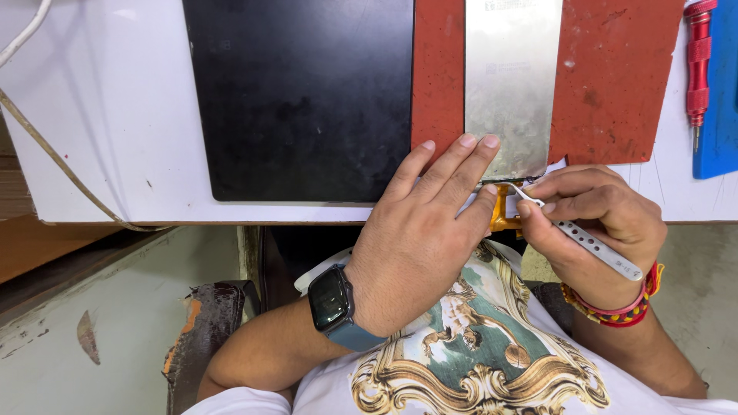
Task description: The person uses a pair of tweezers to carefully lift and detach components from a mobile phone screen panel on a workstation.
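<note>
Head view: the risk sits at the orange flex cable [501,214] that hangs from the lower edge of the silvery display panel [509,84], at about six o'clock from the panel's middle. The curved tip of the metal tweezers [578,234] rests right at that cable; a slip or too hard a pull could, I judge, tear or crease the thin ribbon, and the point could scratch the panel's back. The panel overhangs the red work mat [615,77] near the white bench [100,115] edge, so a loosened press could let it shift or tip off toward the lap.

Fingers: the left hand [419,246] lies nearly flat, fingers stretched and only slightly spread, their tips pressing the panel's lower left corner and the mat beside it; it grips nothing. The right hand [596,223], at three o'clock from the cable, is curled tight, thumb and forefinger pinched closed on the tweezers.

A black tablet-like slab [300,100] lies at nine o'clock from the panel, a red precision screwdriver [698,69] at three o'clock
</note>
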